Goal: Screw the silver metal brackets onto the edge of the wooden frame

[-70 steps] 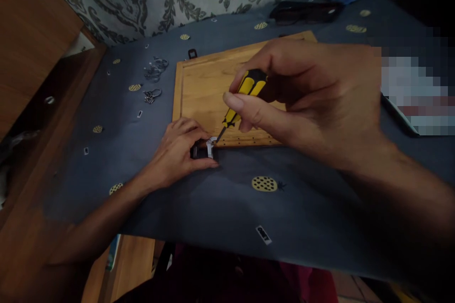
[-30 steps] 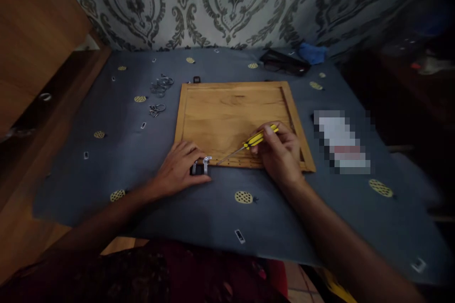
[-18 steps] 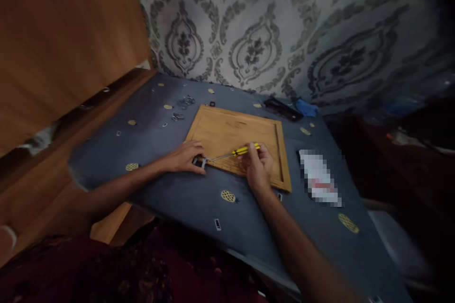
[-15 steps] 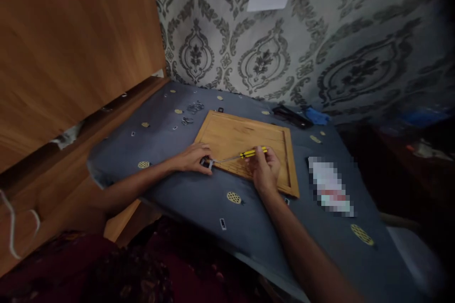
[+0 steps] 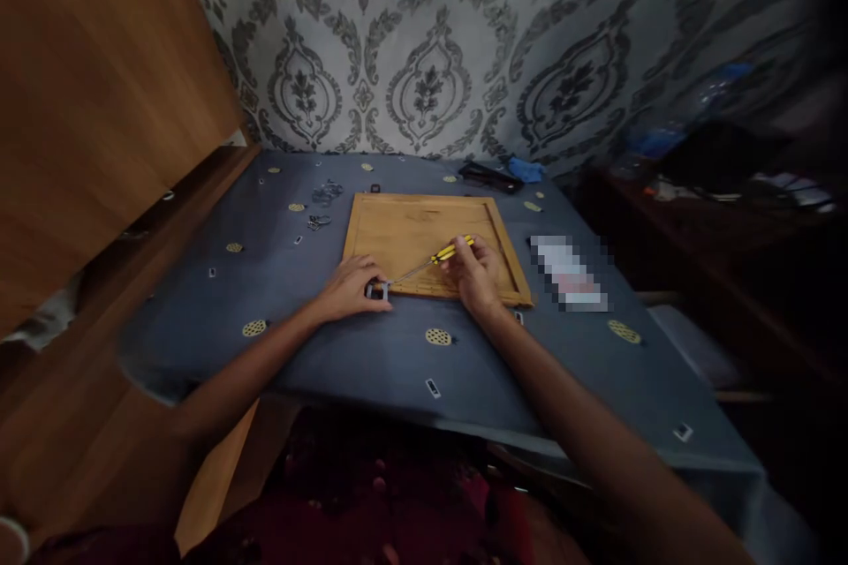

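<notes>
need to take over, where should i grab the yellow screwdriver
Grip the screwdriver by its thick yellow handle, from the right, where the right hand holds it: its thin shaft points left over the wooden board at the metal part held by the left hand.

Left hand (image 5: pixel 350 285) rests on blue cloth (image 5: pixel 371 362), fingers pinning small metal bracket (image 5: pixel 380 290) at near edge of wooden board (image 5: pixel 424 234). Right hand (image 5: pixel 474 274) grips yellow-black screwdriver (image 5: pixel 445 252), shaft angled down-left, tip at bracket. Metal rings (image 5: pixel 322 194) lie well apart, far left.
</notes>
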